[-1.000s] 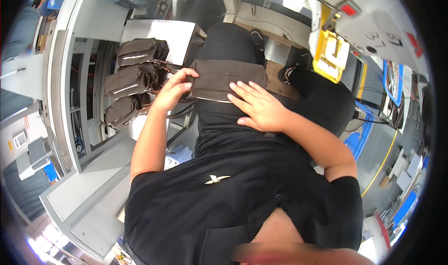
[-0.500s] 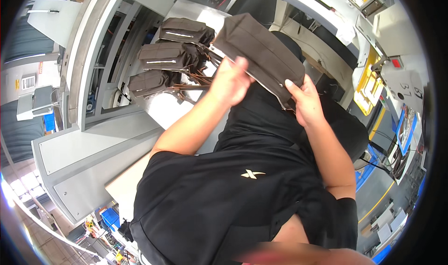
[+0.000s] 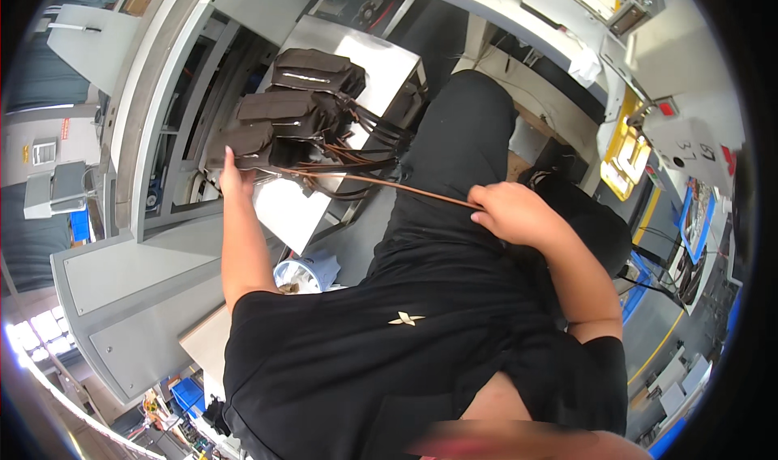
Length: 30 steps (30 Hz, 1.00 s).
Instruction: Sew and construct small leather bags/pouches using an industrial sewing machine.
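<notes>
Several dark brown fabric bags with zippers lie in a row on a white table. They are a far bag [image 3: 318, 72], a middle bag [image 3: 279, 110] and a near bag [image 3: 243, 142]. My left hand [image 3: 235, 178] grips the near bag at its lower edge, thumb up against its side; its other fingers are partly hidden. From the bags a thin brown strap [image 3: 397, 186] stretches taut to the right across my lap. Its end is pinched in my right hand [image 3: 512, 210], above my thigh. Other dark straps [image 3: 377, 132] trail off the table toward my knee.
The white table [image 3: 296, 225] stands left of my legs, against a grey machine frame [image 3: 174, 136]. Below its near edge is a blue bin [image 3: 320, 269] with white scraps. A yellow fixture [image 3: 626, 156] and a white machine [image 3: 689, 128] are at the right.
The bag held in both hands over my lap is no longer there. My left hand has moved left to the near bag; my right hand has come lower and now pinches the strap.
</notes>
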Tool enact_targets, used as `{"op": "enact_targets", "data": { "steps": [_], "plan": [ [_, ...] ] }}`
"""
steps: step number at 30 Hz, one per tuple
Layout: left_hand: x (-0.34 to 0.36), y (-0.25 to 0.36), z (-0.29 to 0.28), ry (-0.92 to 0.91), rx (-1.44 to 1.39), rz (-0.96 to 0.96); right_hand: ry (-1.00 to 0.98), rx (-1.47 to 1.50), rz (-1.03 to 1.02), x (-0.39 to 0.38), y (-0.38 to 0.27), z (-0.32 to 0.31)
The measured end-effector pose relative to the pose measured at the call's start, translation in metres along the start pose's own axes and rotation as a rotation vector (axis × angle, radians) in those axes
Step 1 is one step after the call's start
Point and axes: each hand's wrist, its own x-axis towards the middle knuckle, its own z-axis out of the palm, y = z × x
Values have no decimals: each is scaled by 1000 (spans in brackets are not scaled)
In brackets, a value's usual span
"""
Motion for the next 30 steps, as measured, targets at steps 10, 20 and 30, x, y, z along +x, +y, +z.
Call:
{"op": "enact_targets", "data": {
  "steps": [10,20,30],
  "plan": [
    [79,-103,-16,215,214,-62,609,-315,-148,50,-5,-19],
    [101,-111,-13,390,416,-20,535,95,129,-41,93,33],
    [152,-80,-60,823,1231,116,1463,76,1110,-281,257,-11]
  ]
}}
